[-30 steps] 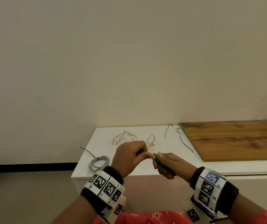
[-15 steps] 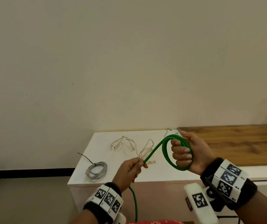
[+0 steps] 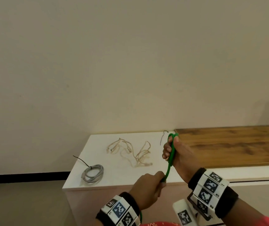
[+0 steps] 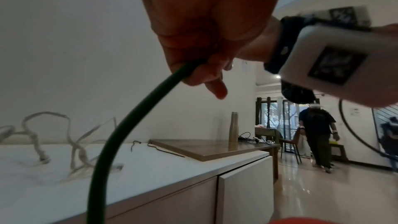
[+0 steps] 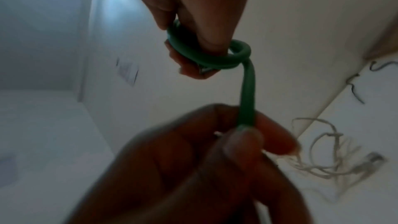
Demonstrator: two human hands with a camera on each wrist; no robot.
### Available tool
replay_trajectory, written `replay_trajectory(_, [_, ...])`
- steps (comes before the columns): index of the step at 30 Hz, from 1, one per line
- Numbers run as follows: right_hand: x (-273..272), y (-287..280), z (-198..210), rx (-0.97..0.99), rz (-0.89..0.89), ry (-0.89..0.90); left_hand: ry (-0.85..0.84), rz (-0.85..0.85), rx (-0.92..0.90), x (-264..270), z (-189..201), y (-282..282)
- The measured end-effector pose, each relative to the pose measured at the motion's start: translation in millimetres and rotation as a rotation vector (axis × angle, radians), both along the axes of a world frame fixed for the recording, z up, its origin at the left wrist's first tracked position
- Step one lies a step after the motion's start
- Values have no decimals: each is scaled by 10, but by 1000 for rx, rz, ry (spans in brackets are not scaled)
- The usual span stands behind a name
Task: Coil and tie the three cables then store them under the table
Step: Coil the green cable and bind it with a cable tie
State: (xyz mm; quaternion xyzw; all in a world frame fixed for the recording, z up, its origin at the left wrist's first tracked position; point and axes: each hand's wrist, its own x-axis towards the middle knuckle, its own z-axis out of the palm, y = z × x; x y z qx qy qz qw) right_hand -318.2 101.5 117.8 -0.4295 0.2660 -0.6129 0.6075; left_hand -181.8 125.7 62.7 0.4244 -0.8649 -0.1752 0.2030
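White cabinet top (image 3: 114,180) is butting against a plain wall, its left edge dropping to bare floor at 9 o'clock. A wooden board (image 3: 228,147) is covering the top toward 3 o'clock; in the left wrist view, open floor is running on past the cabinet's right end.

Lying on the top: a grey cable (image 3: 93,173), coiled and tied, near the front-left corner; a beige cable (image 3: 130,150), loose and tangled, mid-surface; thin black ties (image 3: 162,137) near the board's edge.

Right hand (image 3: 176,152) is sitting above the top, fingers curled round a small coil of the green cable (image 3: 171,154), gripping it. The cable is running down toward 7 o'clock into the left hand (image 3: 146,191), which is hanging just off the front edge and pinching the strand between thumb and fingertips. Below that hand the cable is trailing down out of view.
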Motion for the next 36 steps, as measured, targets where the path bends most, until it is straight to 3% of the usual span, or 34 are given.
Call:
replay_trajectory(2, [14, 7, -107, -44, -48, 152, 29, 30, 28, -39, 23, 24])
replay_trajectory(5, [-15, -14, -218, -180, -138, 476, 180, 50, 231, -45, 38, 45])
replay_trajectory(7, [-41, -23, -272, -290, -170, 716, 185, 65, 326, -15, 35, 55])
replay_trajectory(12, [26, -3, -403, -438, -143, 1191, -12, 152, 219, 57, 25, -13])
replay_trajectory(17, [61, -3, -412, -423, -194, 1577, -49, 122, 399, 157, -114, -41])
replay_trajectory(21, [-54, -31, -453, -365, -150, 1885, -107, 149, 210, 232, -194, -39])
replay_trajectory(25, [-145, -31, -473, -288, 60, 1824, -128, 153, -56, 290, -111, -125])
replay_trajectory(29, [-141, 8, -422, -276, 169, 1614, 33, 197, -157, 380, -4, -238])
replay_trajectory(36, [-103, 14, -244, 162, 395, 982, 297, 231, -83, 399, 68, -388])
